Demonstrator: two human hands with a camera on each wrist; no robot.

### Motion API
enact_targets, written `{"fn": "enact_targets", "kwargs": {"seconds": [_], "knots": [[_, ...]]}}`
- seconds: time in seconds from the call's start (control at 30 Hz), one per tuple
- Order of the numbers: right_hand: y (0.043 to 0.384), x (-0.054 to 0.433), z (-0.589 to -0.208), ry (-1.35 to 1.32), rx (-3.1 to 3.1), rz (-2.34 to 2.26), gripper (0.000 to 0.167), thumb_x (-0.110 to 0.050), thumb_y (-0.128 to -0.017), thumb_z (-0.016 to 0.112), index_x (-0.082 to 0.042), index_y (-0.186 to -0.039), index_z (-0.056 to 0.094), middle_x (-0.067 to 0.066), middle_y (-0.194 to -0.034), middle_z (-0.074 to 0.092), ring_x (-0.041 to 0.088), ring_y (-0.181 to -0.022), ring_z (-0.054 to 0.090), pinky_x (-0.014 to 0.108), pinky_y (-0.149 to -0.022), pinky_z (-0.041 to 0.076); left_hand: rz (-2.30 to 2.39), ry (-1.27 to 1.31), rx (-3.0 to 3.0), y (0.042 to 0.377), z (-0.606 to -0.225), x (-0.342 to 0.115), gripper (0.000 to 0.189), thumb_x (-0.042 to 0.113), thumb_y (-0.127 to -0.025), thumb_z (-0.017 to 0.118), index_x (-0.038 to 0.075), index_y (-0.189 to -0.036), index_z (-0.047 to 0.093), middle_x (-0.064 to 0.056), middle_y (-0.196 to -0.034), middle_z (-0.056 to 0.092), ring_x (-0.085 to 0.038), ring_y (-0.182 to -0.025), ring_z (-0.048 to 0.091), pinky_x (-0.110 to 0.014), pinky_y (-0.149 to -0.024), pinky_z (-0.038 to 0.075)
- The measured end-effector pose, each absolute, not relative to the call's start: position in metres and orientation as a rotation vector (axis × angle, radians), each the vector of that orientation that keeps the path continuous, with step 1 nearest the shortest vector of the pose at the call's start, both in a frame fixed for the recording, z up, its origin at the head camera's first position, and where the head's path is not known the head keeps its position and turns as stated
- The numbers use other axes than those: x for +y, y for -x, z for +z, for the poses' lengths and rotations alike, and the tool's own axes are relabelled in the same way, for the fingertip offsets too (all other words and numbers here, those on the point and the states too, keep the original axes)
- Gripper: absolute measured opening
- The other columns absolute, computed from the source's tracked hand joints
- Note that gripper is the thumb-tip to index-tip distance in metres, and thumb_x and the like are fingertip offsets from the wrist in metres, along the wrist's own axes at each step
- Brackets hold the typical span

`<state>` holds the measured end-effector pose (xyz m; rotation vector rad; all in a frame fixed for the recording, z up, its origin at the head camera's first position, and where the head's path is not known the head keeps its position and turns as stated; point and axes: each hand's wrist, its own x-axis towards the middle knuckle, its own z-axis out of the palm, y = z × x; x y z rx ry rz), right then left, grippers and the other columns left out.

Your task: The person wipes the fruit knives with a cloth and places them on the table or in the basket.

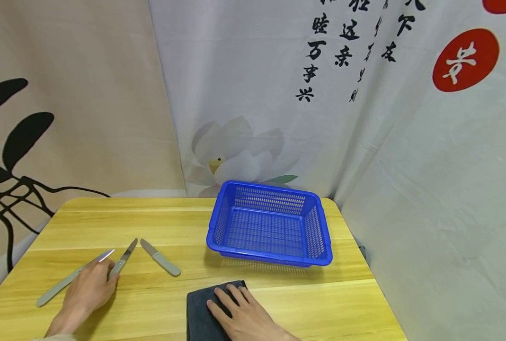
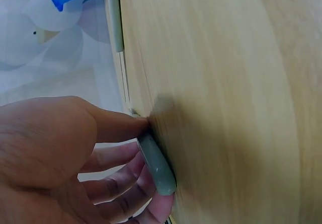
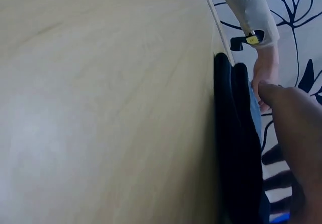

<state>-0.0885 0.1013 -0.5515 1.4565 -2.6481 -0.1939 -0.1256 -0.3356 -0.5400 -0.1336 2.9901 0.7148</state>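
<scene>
My left hand (image 1: 88, 288) is low over the left of the table. Its thumb and fingers pinch the pale green handle of a table knife (image 1: 127, 253), whose blade points away from me. In the left wrist view the rounded handle end (image 2: 162, 176) shows between thumb and fingers, close against the wood. A longer knife (image 1: 58, 288) lies just left of this hand, partly covered by the fingers. On its other side lies a third knife (image 1: 161, 258), blade toward the back. My right hand (image 1: 250, 315) rests with spread fingers on a folded dark grey cloth (image 1: 201, 310).
A blue plastic basket (image 1: 271, 258) with mesh walls stands toward the back right of the table (image 1: 321, 303). Behind the table hangs a printed curtain (image 1: 253, 94), and another pale curtain (image 1: 440, 199) hangs along the right side.
</scene>
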Motion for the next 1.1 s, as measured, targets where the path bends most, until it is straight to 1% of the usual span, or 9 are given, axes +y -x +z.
{"fn": "enact_targets", "kwargs": {"seconds": [0.2, 0.33, 0.5, 0.67, 0.77, 0.8, 0.87, 1.0, 1.1], "knots": [[0.085, 0.091, -0.557, -1.391, -2.671, -0.288, 0.089, -0.089, -0.107, 0.032, -0.032, -0.176, 0.039, 0.003, -0.175, 0.049, 0.028, -0.154, 0.056, 0.047, -0.117, 0.058, 0.752, 0.176, 3.001, 0.116, -0.534, -0.335, 0.041, 0.011, -0.111, 0.061, -0.018, -0.14, 0.061, -0.023, -0.101, 0.069, -0.023, -0.068, 0.051, -0.035, -0.055, 0.038], [0.085, 0.089, -0.562, -1.362, -2.653, -0.286, 0.089, -0.089, -0.106, 0.032, -0.033, -0.175, 0.041, 0.004, -0.174, 0.051, 0.029, -0.153, 0.057, 0.049, -0.116, 0.059, 0.765, 0.179, 3.07, 0.109, -0.524, -0.33, 0.045, 0.012, -0.111, 0.064, -0.018, -0.144, 0.059, -0.028, -0.107, 0.069, -0.022, -0.071, 0.055, -0.033, -0.056, 0.039], [0.088, 0.091, -0.561, -1.389, -2.701, -0.189, 0.089, -0.09, -0.105, 0.036, -0.035, -0.175, 0.04, 0.004, -0.174, 0.049, 0.03, -0.153, 0.056, 0.051, -0.116, 0.059, 0.786, 0.144, 3.238, 0.102, -0.507, -0.314, 0.045, 0.012, -0.11, 0.07, -0.014, -0.146, 0.062, -0.031, -0.115, 0.069, -0.021, -0.074, 0.055, -0.028, -0.054, 0.037], [0.094, 0.093, -0.549, -1.456, -2.71, -0.132, 0.09, -0.089, -0.103, 0.046, -0.034, -0.174, 0.042, 0.004, -0.171, 0.05, 0.027, -0.148, 0.056, 0.047, -0.114, 0.059, 0.856, 0.079, 3.404, 0.098, -0.493, -0.293, 0.036, 0.009, -0.107, 0.076, -0.012, -0.136, 0.072, -0.032, -0.115, 0.07, -0.026, -0.078, 0.065, -0.024, -0.055, 0.038], [0.098, 0.096, -0.542, -1.486, -2.73, -0.085, 0.084, -0.085, -0.105, 0.049, -0.035, -0.173, 0.045, 0.003, -0.169, 0.051, 0.024, -0.143, 0.055, 0.045, -0.112, 0.058, 0.927, 0.026, 3.473, 0.096, -0.485, -0.282, 0.031, 0.005, -0.104, 0.079, -0.011, -0.13, 0.076, -0.032, -0.115, 0.071, -0.03, -0.081, 0.069, -0.024, -0.057, 0.042], [0.099, 0.096, -0.539, -1.491, -2.737, -0.066, 0.082, -0.083, -0.106, 0.05, -0.035, -0.172, 0.046, 0.003, -0.168, 0.052, 0.024, -0.142, 0.055, 0.045, -0.112, 0.058, 0.955, 0.011, 3.487, 0.095, -0.483, -0.278, 0.03, 0.005, -0.103, 0.079, -0.01, -0.129, 0.077, -0.031, -0.115, 0.072, -0.029, -0.08, 0.07, -0.023, -0.057, 0.042], [0.102, 0.097, -0.536, -1.492, -2.759, -0.035, 0.078, -0.08, -0.108, 0.052, -0.035, -0.171, 0.048, 0.003, -0.167, 0.053, 0.023, -0.139, 0.055, 0.045, -0.11, 0.057, 1.009, -0.022, 3.5, 0.093, -0.479, -0.271, 0.029, 0.004, -0.103, 0.08, -0.008, -0.129, 0.077, -0.028, -0.114, 0.072, -0.019, -0.077, 0.066, -0.023, -0.057, 0.042], [0.104, 0.098, -0.531, -1.459, -2.813, 0.025, 0.072, -0.071, -0.108, 0.063, -0.034, -0.169, 0.051, 0.003, -0.164, 0.055, 0.022, -0.133, 0.057, 0.043, -0.107, 0.057, 1.15, -0.079, 3.473, 0.09, -0.472, -0.257, 0.031, 0.003, -0.103, 0.08, -0.006, -0.132, 0.077, -0.022, -0.11, 0.072, 0.001, -0.072, 0.049, -0.022, -0.056, 0.04], [0.104, 0.099, -0.531, -1.429, -2.843, 0.068, 0.07, -0.063, -0.107, 0.071, -0.033, -0.168, 0.053, 0.003, -0.162, 0.057, 0.021, -0.127, 0.058, 0.04, -0.103, 0.057, 1.266, -0.095, 3.415, 0.09, -0.468, -0.248, 0.033, 0.004, -0.103, 0.08, -0.002, -0.135, 0.076, -0.018, -0.113, 0.071, 0.011, -0.086, 0.049, -0.019, -0.061, 0.046]]}}
